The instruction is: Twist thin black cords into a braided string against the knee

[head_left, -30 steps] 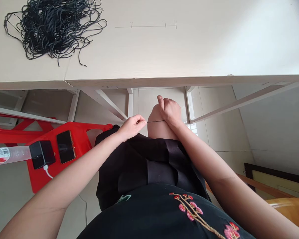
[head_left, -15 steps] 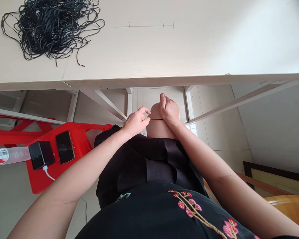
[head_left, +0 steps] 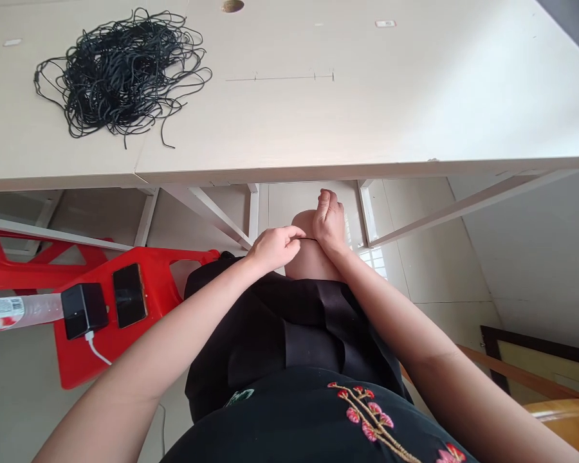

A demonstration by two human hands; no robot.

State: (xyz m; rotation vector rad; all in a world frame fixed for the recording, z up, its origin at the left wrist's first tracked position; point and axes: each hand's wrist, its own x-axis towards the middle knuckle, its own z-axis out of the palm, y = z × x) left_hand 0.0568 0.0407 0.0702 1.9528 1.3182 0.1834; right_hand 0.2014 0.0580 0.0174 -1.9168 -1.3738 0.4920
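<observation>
A thin black cord (head_left: 309, 239) lies across the bare knee (head_left: 303, 222). Thumb and forefinger of my left hand (head_left: 276, 248) are closed on the cord at the knee's left side. My right hand (head_left: 330, 220) rests on the right part of the knee, its heel over the cord and its thumb pointing away from me. Its fingers reach over the knee, their tips partly hidden. Where the cord runs beneath this hand is out of sight. A loose tangle of black cord (head_left: 125, 77) sits on the white table (head_left: 280, 128) at the left.
Pencil marks (head_left: 284, 78) run across the tabletop. Left of me, a red stool (head_left: 82, 373) carries a phone (head_left: 129, 294), a black charger block (head_left: 83, 310) with a white cable, and a clear bottle (head_left: 24, 310). White table legs (head_left: 364, 215) stand beyond my knees.
My left hand has moved right and closed on the cord. My right hand has slid forward over the knee, so the cord now meets its heel. The view has tilted up slightly.
</observation>
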